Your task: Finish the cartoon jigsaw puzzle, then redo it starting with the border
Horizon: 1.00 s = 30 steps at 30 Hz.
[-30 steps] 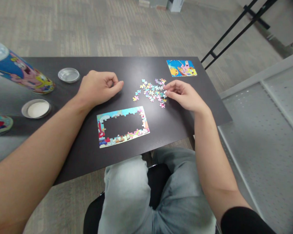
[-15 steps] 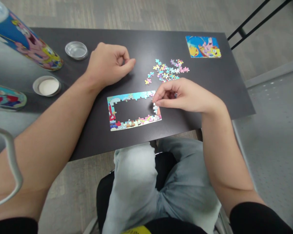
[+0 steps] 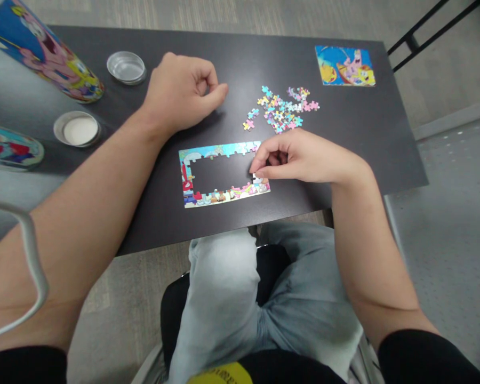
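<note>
A partly built puzzle frame (image 3: 220, 194) with an empty middle lies near the front edge of the dark table (image 3: 360, 138). My right hand (image 3: 304, 160) pinches a small puzzle piece (image 3: 255, 175) at the frame's right side, fingertips touching the border. Behind it sits a heap of several loose coloured pieces (image 3: 282, 109). My left hand (image 3: 182, 93) rests on the table as a loose fist to the left of the heap; nothing shows in it.
A finished picture card (image 3: 345, 66) lies at the table's back right. Two cartoon-printed tubes (image 3: 44, 50) (image 3: 10, 152) lie at the left, with a metal lid (image 3: 126, 67) and a white-lined lid (image 3: 77, 129) beside them. My knees in light jeans are under the table.
My right hand has come from the loose heap down to the frame's right side with a piece pinched in it. The left hand has stayed put; the view has tilted down.
</note>
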### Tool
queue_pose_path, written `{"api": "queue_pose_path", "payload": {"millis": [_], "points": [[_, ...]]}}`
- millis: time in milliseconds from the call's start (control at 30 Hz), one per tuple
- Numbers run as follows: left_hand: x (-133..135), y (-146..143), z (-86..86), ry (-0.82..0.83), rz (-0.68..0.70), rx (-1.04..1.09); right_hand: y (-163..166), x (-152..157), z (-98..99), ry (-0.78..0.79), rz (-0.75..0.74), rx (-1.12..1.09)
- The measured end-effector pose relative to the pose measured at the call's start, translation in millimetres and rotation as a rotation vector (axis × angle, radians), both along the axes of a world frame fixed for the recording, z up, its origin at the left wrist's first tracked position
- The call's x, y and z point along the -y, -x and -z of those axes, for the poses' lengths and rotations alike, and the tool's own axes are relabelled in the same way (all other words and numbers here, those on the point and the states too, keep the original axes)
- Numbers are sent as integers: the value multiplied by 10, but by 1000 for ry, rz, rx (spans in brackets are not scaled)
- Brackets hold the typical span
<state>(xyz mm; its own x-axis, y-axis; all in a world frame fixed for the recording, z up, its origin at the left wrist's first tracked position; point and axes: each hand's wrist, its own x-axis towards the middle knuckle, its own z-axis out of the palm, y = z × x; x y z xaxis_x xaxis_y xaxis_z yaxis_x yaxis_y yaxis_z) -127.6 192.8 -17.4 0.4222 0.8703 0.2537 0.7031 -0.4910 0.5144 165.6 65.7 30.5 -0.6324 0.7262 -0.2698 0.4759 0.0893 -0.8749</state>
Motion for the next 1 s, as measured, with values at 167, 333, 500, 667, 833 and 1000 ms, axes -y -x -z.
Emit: {"api": "queue_pose_path", "payload": {"millis": [167, 333, 500, 667, 833, 1000], "points": [[-1, 19, 0, 6, 14, 20, -21, -23, 51, -91, -11, 1], [27, 7, -31, 4, 5, -4, -30, -27, 76, -73, 47, -11], [85, -31, -98, 34, -27, -65, 10, -5, 34, -66, 81, 24], [92, -33, -104, 34, -41, -78, 2, -14, 43, -112, 54, 53], [91, -23, -109, 39, -49, -106, -28, -27, 70, -137, 39, 60], [115, -39, -146, 49, -41, -104, -21, -10, 53, -163, 31, 33]]}}
